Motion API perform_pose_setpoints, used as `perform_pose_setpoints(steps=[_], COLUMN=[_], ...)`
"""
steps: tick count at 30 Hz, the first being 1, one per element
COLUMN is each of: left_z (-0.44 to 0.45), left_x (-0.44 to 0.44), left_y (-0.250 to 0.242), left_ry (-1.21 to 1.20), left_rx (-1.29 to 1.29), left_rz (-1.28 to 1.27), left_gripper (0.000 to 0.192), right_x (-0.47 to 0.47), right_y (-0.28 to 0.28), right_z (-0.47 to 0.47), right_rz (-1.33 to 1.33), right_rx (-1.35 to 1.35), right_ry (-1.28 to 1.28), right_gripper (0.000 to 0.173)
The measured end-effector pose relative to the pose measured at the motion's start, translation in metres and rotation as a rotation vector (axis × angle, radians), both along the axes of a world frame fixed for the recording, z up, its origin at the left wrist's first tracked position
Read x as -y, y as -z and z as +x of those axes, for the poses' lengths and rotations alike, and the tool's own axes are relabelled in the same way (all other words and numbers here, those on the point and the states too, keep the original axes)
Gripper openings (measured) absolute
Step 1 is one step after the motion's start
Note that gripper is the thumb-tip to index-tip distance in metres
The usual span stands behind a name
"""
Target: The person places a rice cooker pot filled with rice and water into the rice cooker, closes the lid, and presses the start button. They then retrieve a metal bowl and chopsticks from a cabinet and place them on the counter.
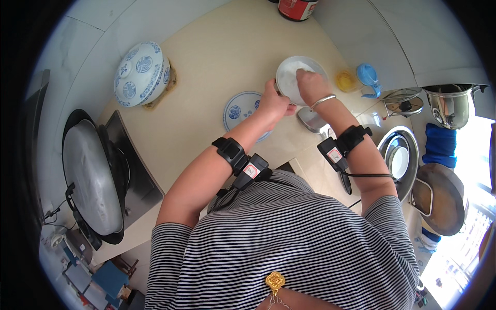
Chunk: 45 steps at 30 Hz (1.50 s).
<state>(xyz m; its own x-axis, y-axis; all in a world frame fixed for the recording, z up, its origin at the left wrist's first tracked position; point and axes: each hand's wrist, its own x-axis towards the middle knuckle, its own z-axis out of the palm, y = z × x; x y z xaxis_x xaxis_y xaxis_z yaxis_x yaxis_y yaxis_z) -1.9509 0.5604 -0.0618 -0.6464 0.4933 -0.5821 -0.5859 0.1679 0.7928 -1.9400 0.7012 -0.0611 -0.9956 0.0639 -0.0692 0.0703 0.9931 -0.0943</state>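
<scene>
My left hand [274, 101] grips the near left rim of a pale bowl [284, 87], thumb at the rim and fingers around the outside. White contents that look like powder fill the bowl. Inside it, the curled fingers of my right hand [313, 86] press into the white stuff; the fingertips are hidden, so whether they pinch anything is unclear. A metal bangle circles the right wrist. Partly behind my left forearm lies a blue-and-white patterned plate [233, 121]. Below the bowl, a broad metal blade, apparently a cleaver [312, 120], is partly covered by my right forearm.
A blue-and-white lidded tureen [141, 77] stands left. Near it, a lidded wok [95, 178] sits by a dark cooktop [141, 193]. Right are a blue-lidded jug [367, 74], yellow liquid in glass [345, 80], nested basins [412, 155] and a steel pot [449, 106].
</scene>
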Motion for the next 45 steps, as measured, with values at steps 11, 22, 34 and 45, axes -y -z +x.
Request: perform_pose_setpoints(steps=[11,22,34,45], left_z=[-0.001,-0.001,-0.002,-0.001], left_x=[0.001,0.004,0.004,0.003], left_y=[-0.001,-0.002,-0.001,-0.002], left_ry=[-0.006,-0.008,0.021,-0.028], left_rx=[0.022,0.014,0.002,0.029], left_rz=[-0.038,-0.058,-0.074,-0.085], left_gripper=[0.059,0.061,0.062,0.072], right_x=[0.006,0.007,0.001,0.001], right_y=[-0.008,-0.004,-0.004,-0.002], right_z=[0.003,0.009,-0.001,-0.009], right_rz=[0.040,-0.031,0.107,0.054], right_rx=[-0.077,-0.100,-0.093,-0.059], right_ry=[0.001,-0.032,0.017,0.025], right_gripper=[0.013,0.013,0.013,0.013])
